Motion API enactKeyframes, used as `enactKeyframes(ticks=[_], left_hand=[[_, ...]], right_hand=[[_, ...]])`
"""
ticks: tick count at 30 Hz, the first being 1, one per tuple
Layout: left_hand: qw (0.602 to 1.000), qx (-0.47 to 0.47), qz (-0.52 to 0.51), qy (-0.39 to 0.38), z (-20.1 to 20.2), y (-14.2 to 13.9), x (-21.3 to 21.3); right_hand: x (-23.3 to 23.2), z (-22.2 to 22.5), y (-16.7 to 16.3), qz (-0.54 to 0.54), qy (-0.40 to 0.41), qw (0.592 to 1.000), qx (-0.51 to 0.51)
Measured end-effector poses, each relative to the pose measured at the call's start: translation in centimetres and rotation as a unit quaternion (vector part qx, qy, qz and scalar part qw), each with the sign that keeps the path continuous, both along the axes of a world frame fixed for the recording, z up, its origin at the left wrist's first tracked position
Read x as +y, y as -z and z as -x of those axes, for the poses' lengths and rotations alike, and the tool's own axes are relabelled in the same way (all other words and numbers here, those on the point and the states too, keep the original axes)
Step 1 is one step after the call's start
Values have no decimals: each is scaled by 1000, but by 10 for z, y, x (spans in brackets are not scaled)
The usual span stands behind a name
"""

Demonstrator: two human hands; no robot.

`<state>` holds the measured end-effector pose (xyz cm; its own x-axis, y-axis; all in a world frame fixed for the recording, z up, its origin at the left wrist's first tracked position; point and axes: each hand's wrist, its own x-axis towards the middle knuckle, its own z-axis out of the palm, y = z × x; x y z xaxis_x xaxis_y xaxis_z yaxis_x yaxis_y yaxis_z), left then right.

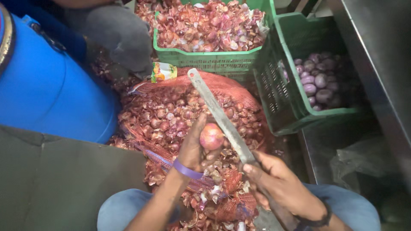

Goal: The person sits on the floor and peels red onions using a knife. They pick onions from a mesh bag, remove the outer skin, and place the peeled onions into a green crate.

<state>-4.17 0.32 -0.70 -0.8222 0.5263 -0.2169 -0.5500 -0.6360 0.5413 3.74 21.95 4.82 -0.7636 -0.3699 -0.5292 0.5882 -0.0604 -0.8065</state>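
Note:
My left hand (195,147) holds a small red onion (211,136) up between its fingertips, above an open red mesh sack (231,87) full of unpeeled onions (167,117). A purple band circles that wrist. My right hand (278,184) grips the handle of a long, worn metal knife (218,113). Its blade runs up and to the left, and its edge lies against the right side of the held onion.
A green crate (205,57) heaped with onion skins stands beyond the sack. A second green crate (295,102) at right holds peeled purple onions (319,81). A blue drum (47,85) is at left, a steel surface (376,51) at right. My knees (124,209) frame the bottom.

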Motion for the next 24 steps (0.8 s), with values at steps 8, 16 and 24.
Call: enactKeyframes(ticks=[8, 16, 24], left_hand=[[998, -36, 21, -57, -3, 11, 3], [967, -68, 233, -83, -20, 12, 13], [953, 5, 304, -14, -19, 46, 12]], right_hand=[[-8, -8, 4, -7, -4, 1000, -16], [-18, -25, 9, 51, -5, 998, -44], [-39, -21, 31, 103, -1, 995, 2]])
